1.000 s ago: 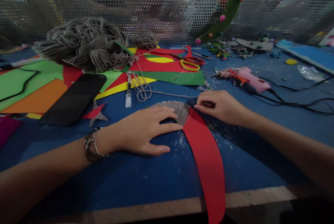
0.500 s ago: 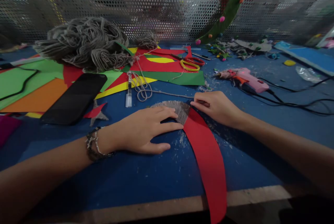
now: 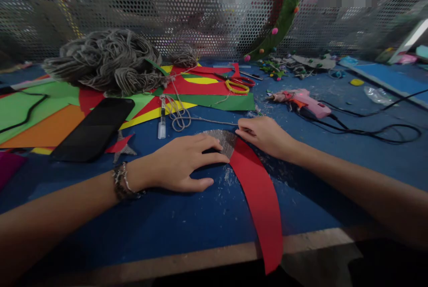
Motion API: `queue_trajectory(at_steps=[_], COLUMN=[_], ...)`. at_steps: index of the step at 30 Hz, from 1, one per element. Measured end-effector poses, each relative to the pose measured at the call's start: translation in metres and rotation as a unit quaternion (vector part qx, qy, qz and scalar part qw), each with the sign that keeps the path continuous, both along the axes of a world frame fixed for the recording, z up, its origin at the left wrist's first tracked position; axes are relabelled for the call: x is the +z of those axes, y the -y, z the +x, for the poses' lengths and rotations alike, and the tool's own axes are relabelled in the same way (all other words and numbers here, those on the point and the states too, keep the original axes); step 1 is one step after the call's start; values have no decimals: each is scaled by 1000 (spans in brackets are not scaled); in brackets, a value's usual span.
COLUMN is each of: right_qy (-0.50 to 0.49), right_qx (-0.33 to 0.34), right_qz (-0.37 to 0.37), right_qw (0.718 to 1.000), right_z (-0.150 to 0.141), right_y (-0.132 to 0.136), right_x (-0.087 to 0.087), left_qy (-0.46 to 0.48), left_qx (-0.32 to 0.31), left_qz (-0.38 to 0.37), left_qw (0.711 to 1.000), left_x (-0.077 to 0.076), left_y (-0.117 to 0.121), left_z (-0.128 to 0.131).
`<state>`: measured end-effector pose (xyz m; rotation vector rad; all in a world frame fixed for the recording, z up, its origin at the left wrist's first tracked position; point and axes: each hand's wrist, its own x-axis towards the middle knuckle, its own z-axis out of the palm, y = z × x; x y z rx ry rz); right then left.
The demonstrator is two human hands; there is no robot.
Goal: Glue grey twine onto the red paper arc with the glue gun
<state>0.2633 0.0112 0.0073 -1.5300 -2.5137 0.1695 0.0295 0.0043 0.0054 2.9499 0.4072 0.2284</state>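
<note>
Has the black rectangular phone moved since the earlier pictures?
No, the black phone hasn't shifted either way; it overlaps the flat orange paper just as before.

Dim light leaves the lower corners dark, and the perforated screen (partly pixelated) looks blurred.

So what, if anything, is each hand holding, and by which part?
The right hand pinches gray yarn by its straight stretch, beside the red strip; the left hand rests on the wrapped section, holding nothing.
</note>
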Motion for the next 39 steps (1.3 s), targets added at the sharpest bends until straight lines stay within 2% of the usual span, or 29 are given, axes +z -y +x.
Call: queue_trajectory(at_steps=[4,8,18,24,27,30,35,39], right_qy=[33,51,69,78,82,85,81,59], right_qx=[-3,-11,-24,-40,-49,-52,-51,-36], right_qz=[-9,-8,-19,-21,-21,-20,-18,-11], right_qw=[999,999,997,996,995,995,995,998], right_z=[-2,-3,-5,-7,-8,-9,-10,-10], right_y=[0,1,2,3,4,4,6,5], right_x=[3,5,6,7,7,8,9,7], left_qy=[-23,-65,-32,-39,-29,-35,-39,-32], left_qx=[16,0,-43,-45,-46,-25,85,105], left_qz=[22,65,83,106,89,57,55,19], left_qw=[999,996,995,993,995,997,994,994], left_x=[7,12,7,10,13,15,15,14], left_y=[-4,-8,-2,2,-3,-11,-22,-29], left_z=[8,14,0,2,4,13,36,44])
